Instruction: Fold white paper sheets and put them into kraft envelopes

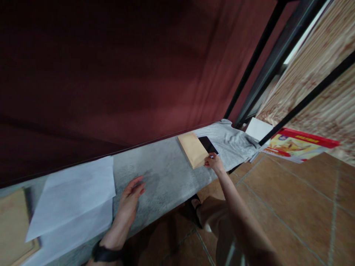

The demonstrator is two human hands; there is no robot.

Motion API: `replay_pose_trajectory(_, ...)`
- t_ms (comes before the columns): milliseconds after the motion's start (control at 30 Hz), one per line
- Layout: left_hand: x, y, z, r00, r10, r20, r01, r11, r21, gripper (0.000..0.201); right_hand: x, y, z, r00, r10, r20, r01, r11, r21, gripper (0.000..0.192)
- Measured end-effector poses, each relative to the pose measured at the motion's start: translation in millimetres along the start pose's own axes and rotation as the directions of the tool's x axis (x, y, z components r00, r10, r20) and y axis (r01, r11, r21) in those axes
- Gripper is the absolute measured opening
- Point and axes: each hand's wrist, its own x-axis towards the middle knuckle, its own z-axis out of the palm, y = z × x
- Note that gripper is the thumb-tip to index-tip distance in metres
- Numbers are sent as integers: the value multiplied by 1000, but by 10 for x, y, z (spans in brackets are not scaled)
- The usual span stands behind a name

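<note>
My right hand [213,162] is pinched at the lower right corner of a tan paper envelope [192,148], which lies on a long narrow surface covered with grey cloth [158,166]. A dark flat device with a light edge, like a phone or tablet [208,145], lies partly beside the envelope, close to the same fingers. Something small and white shows at my fingertips, too small to name. My left hand [131,195] hovers over or rests on the cloth, fingers loosely apart with nothing in them. Left of it are overlapping white paper sheets [77,192].
Another tan envelope or stack [13,225] sits at the far left, partly under the paper. A dark red curtain [111,81] backs the surface. Black metal bars [255,55] rise at the right. A colourful printed box [296,146] and a white box [258,129] stand near the tiled floor [291,192].
</note>
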Motion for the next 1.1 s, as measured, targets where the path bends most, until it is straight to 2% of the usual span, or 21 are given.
replay_pose_trajectory(100,6,9,-18,1000,29,-3,-29,999,31,45,-49,-18,-52,1000,22,-11,-23,991,-132,30)
replay_pose_trajectory(167,7,14,-37,999,42,0,-42,997,58,48,-102,-61,-86,1000,3,-30,-12,957,-290,33)
replay_pose_trajectory(233,8,6,-54,999,50,12,-51,995,85,50,-168,-118,-108,997,-47,-54,13,861,-508,36)
replay_pose_trajectory(300,10,-17,-67,997,68,20,-70,991,115,51,-240,-172,-118,992,-109,-65,35,730,-682,40)
replay_pose_trajectory(400,17,-33,-90,991,134,26,-136,967,215,52,-326,-211,-119,983,-174,-59,66,634,-771,42)
replay_pose_trajectory(467,21,12,-133,969,243,49,-244,897,368,51,-352,-205,-103,972,-231,-41,115,622,-775,40)
replay_pose_trajectory(500,22,54,-169,948,309,68,-304,826,475,50,-354,-195,-83,962,-273,-26,158,628,-762,39)
replay_pose_trajectory(567,22,158,-273,907,407,107,-355,603,715,52,-349,-170,-10,925,-379,30,290,651,-702,38)
replay_pose_trajectory(633,25,250,-412,904,417,92,-263,376,889,60,-347,-150,108,873,-479,94,433,670,-603,36)
replay_pose_trajectory(667,33,281,-489,916,396,63,-192,294,937,64,-351,-145,179,847,-517,124,492,674,-551,36)
replay_pose_trajectory(700,49,299,-569,932,362,35,-127,235,964,68,-359,-143,255,824,-545,156,541,674,-504,35)
replay_pose_trajectory(767,104,312,-731,964,265,-4,-43,174,984,74,-387,-147,412,785,-577,227,612,663,-431,34)
replay_pose_trajectory(833,186,323,-895,983,181,-32,2,163,987,79,-427,-159,564,749,-592,297,662,644,-383,33)
replay_pose_trajectory(933,322,391,-1156,986,128,-110,86,182,980,82,-508,-191,779,680,-621,391,733,592,-335,31)
replay_pose_trajectory(1000,389,458,-1346,971,121,-205,177,208,962,83,-578,-224,917,640,-628,443,767,559,-315,31)
replay_pose_trajectory(1100,427,524,-1628,928,134,-348,307,257,916,86,-702,-298,1116,610,-608,508,786,546,-291,32)
